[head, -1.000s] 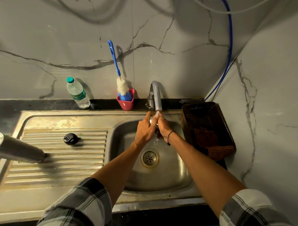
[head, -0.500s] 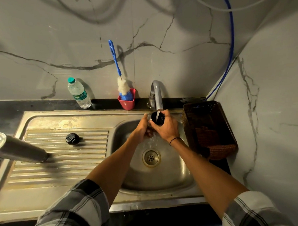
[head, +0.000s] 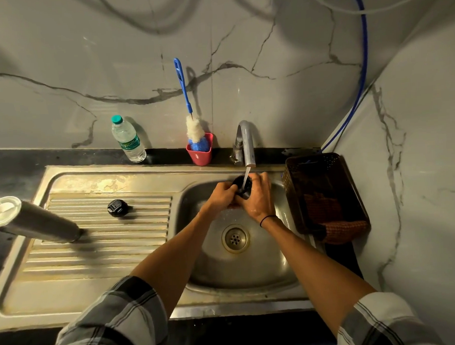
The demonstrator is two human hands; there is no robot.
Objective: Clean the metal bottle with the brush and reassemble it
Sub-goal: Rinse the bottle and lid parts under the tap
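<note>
Both my hands hold a small black bottle part [head: 242, 185] under the running tap [head: 246, 145], over the sink basin [head: 264, 262]. My right hand [head: 257, 197] wraps its fingers round the part from the right. My left hand [head: 221, 197] grips it from the left, fingers curled. Water streams into the part's open top. The metal bottle [head: 33, 221] stands upside down at the left of the drainboard [head: 94, 256]. A black cap [head: 117, 207] lies on the ribs. The blue-handled brush [head: 190, 116] stands in a red cup [head: 200, 154] by the wall.
A clear plastic water bottle [head: 128, 140] stands on the dark counter behind the drainboard. A brown basket [head: 323, 191] with a cloth sits right of the basin. A blue hose [head: 361, 75] runs down the wall corner. The drain [head: 235, 238] is in the basin's middle.
The black part was turned so its open top faces up under the water stream. My right hand rolled over to cup it, and both hands dropped slightly into the basin.
</note>
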